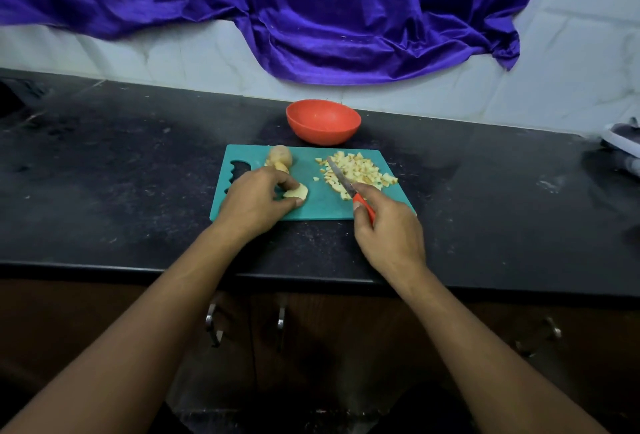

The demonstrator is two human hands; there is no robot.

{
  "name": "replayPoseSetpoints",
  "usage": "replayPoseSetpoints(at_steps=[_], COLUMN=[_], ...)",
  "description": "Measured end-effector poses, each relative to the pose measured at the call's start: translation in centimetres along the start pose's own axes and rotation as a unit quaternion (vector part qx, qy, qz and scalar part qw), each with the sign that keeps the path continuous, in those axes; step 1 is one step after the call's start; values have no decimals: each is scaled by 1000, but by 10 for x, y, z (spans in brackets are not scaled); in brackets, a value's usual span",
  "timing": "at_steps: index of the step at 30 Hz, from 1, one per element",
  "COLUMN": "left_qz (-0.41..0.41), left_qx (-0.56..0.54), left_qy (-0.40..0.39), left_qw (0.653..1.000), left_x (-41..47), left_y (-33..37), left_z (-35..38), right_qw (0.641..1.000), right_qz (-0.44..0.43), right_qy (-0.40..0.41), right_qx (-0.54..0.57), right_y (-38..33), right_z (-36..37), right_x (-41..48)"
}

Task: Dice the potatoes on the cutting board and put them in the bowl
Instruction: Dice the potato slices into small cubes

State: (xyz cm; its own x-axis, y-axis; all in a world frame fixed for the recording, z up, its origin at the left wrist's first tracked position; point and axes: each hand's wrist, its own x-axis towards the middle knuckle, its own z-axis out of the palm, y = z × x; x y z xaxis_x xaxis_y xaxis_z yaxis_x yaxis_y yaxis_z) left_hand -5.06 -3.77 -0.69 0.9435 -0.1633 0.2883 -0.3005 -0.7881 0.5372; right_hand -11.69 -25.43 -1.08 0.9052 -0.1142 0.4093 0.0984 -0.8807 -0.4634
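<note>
A teal cutting board lies on the black counter. My left hand pinches a pale potato piece against the board's left half. Behind that hand sits a whole unpeeled potato with another piece beside it. My right hand grips a knife by its orange handle; the blade points away from me and lies over a heap of diced potato on the board's right half. An orange bowl stands just behind the board, and it looks empty.
The black counter runs left and right of the board, its front edge near my forearms. A purple cloth hangs on the tiled wall behind. A grey-white object lies at the far right. Cabinet handles are below.
</note>
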Motion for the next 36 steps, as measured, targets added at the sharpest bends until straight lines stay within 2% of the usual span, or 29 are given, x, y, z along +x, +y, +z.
replayPoseSetpoints(at_steps=[5, 13, 25, 36], left_qz=[7, -11, 2, 18], left_qx=[-31, -40, -47, -34], left_qy=[8, 35, 48, 55], left_qw=[999, 999, 998, 998], left_x=[-9, -5, -5, -4], left_y=[-5, -5, -9, -11], left_z=[4, 6, 9, 11], right_qw=[998, 998, 984, 972], right_qz=[-41, -34, -76, -79], right_qy=[-33, -57, -99, -133], right_qx=[-16, 18, -127, -176], right_y=[-5, -22, -43, -48], right_z=[-1, 1, 10, 14], right_x=[-5, -13, -17, -15])
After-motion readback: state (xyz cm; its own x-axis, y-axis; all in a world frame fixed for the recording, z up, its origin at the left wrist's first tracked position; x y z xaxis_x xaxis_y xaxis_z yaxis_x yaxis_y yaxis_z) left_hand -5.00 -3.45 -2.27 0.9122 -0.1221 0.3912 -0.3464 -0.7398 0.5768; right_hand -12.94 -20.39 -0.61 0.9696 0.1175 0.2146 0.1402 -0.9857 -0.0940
